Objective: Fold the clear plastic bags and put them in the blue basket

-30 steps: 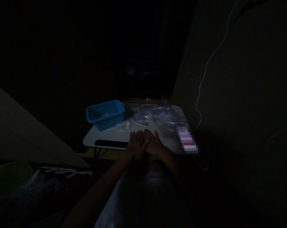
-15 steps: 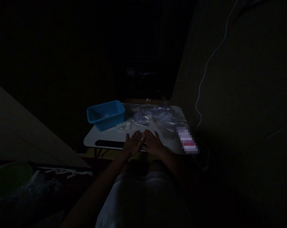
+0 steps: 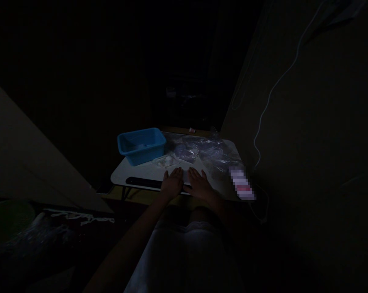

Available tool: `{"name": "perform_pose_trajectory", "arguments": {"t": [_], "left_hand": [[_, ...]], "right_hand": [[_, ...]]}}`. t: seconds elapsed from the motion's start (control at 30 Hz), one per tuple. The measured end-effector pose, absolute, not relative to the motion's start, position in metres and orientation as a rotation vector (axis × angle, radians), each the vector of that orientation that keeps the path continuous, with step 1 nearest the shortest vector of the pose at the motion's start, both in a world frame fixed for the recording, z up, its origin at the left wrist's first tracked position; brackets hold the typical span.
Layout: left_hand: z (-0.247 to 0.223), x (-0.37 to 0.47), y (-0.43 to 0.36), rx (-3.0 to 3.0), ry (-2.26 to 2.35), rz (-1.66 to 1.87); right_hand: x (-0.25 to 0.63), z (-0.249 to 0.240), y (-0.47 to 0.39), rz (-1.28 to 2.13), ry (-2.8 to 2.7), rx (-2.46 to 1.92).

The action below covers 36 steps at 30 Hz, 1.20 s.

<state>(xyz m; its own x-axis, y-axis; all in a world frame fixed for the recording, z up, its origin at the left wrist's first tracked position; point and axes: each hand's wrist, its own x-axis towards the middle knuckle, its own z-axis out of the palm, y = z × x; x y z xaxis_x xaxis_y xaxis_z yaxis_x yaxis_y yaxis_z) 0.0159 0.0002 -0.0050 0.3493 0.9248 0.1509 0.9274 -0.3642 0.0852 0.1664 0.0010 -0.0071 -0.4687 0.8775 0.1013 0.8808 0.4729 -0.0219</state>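
Two hands: left hand and right hand, backs up, touching a second ago, now with a gap between their fingertips.
Grip: fingers of both straight, not closed on anything.
Pale flat piece: on the tabletop, between the hands, more exposed than before; detail too dim.
Near edge: dark slot.
Far side: blue basin left, clear plastic right.
Room: very dark; white cord against right wall.
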Motion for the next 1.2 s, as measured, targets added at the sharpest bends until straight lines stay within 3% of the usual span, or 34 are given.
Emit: {"name": "perform_pose_trajectory", "arguments": {"t": [0.57,0.9,1.2], "left_hand": [[-0.009,0.020,0.000,-2.534,-1.781,-0.244],[-0.005,0.020,-0.001,-2.539,-1.783,-0.280],[-0.007,0.017,-0.001,-2.535,-1.752,-0.234]], "right_hand": [[0.177,-0.014,-0.004,-0.123,-2.450,-1.742],[0.191,0.021,0.049,0.575,-2.284,-1.686],[0.178,0.040,0.079,0.821,-2.470,-1.635]]}}
